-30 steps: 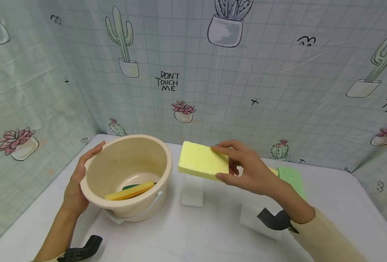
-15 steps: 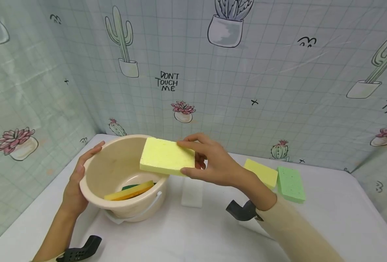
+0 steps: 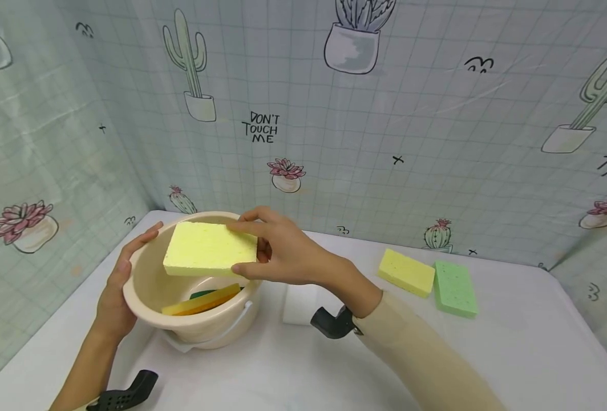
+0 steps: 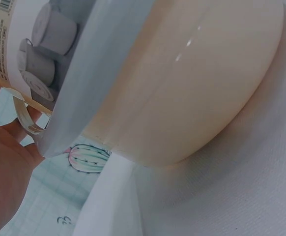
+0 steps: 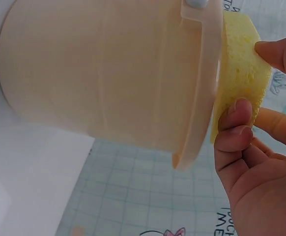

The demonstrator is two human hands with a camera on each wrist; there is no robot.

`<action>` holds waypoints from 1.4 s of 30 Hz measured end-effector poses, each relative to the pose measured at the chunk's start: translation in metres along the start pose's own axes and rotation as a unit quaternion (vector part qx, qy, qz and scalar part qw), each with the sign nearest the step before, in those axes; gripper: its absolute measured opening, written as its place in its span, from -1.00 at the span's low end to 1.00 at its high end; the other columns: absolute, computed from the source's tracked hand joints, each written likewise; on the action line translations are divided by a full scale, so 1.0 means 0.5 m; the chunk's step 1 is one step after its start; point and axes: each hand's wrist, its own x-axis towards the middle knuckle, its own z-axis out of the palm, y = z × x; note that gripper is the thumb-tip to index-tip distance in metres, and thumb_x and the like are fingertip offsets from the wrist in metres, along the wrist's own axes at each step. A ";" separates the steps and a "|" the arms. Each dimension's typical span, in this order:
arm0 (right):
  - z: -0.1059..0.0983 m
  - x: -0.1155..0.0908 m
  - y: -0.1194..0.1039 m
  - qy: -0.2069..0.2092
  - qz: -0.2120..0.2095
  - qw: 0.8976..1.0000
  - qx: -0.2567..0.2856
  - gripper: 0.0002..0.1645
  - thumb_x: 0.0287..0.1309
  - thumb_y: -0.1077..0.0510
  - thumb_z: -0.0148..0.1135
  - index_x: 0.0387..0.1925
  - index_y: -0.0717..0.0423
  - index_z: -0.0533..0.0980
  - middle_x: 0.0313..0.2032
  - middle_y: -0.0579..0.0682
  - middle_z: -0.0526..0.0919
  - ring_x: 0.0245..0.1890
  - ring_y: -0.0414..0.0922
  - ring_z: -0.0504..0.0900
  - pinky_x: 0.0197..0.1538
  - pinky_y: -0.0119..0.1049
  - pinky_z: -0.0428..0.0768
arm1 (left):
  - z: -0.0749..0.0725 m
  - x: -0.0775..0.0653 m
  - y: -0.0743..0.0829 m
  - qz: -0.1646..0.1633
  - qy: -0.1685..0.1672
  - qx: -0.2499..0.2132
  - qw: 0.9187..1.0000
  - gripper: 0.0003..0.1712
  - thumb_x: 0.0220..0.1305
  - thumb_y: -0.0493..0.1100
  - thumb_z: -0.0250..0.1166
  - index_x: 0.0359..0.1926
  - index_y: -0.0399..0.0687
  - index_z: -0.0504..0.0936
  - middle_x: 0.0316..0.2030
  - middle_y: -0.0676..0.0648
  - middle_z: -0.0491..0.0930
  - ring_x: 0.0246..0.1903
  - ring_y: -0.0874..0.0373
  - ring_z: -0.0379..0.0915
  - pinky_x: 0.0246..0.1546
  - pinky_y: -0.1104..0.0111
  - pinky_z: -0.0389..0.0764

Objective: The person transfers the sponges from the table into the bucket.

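Note:
My left hand (image 3: 116,288) holds the rim of a cream plastic bucket (image 3: 216,331) at its left side. The left wrist view shows its fingers (image 4: 32,118) at the rim, partly hidden behind it. In my right hand (image 3: 288,248) is a pale yellow sponge (image 3: 203,246), pinched at its right end between thumb and fingers, above the bucket's opening. In the right wrist view the sponge (image 5: 241,64) shows beyond the rim, with the thumb and fingers on it. Inside the bucket lie a yellow-orange sponge (image 3: 201,301) and a dark green piece (image 3: 203,293), mostly hidden.
Another yellow sponge (image 3: 406,273) and a light green sponge (image 3: 454,288) lie side by side at the back right of the white table (image 3: 514,342). A white block (image 3: 299,305) lies right of the bucket. A patterned cloth (image 3: 334,142) rises behind.
My right hand has carried the pale yellow sponge left, from beside the bucket to over its opening. The yellow sponge at the back right has come into view. My left hand stays on the rim.

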 end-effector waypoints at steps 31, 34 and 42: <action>0.042 0.049 -0.010 -0.127 -0.021 0.991 -0.041 -0.22 0.02 0.02 0.43 0.26 0.16 0.40 0.09 -0.05 0.33 -0.40 -0.31 0.44 -0.30 -0.59 0.47 | -0.003 0.001 -0.005 -0.003 0.001 0.003 1.000 -0.40 0.46 0.00 -0.30 0.40 -0.16 0.14 0.45 -0.07 -0.02 0.42 0.10 -0.20 0.28 0.47 0.11; 0.043 0.050 -0.006 -0.116 -0.036 0.992 -0.038 -0.29 0.07 0.00 0.40 0.24 0.14 0.43 0.07 -0.04 0.36 -0.42 -0.23 0.47 -0.32 -0.56 0.46 | 0.000 0.001 -0.001 -0.004 0.002 0.007 1.000 -0.40 0.46 0.00 -0.29 0.40 -0.17 0.14 0.45 -0.07 -0.02 0.41 0.09 -0.19 0.28 0.47 0.11; 0.050 0.054 -0.001 -0.100 -0.049 0.993 -0.048 -0.46 0.16 0.11 0.31 0.18 0.11 0.49 0.03 -0.02 0.40 -0.41 -0.21 0.47 -0.32 -0.56 0.45 | 0.004 0.000 0.004 -0.025 0.020 0.017 0.999 -0.37 0.45 0.07 -0.24 0.40 -0.16 0.14 0.45 -0.06 -0.02 0.41 0.07 -0.18 0.28 0.47 0.13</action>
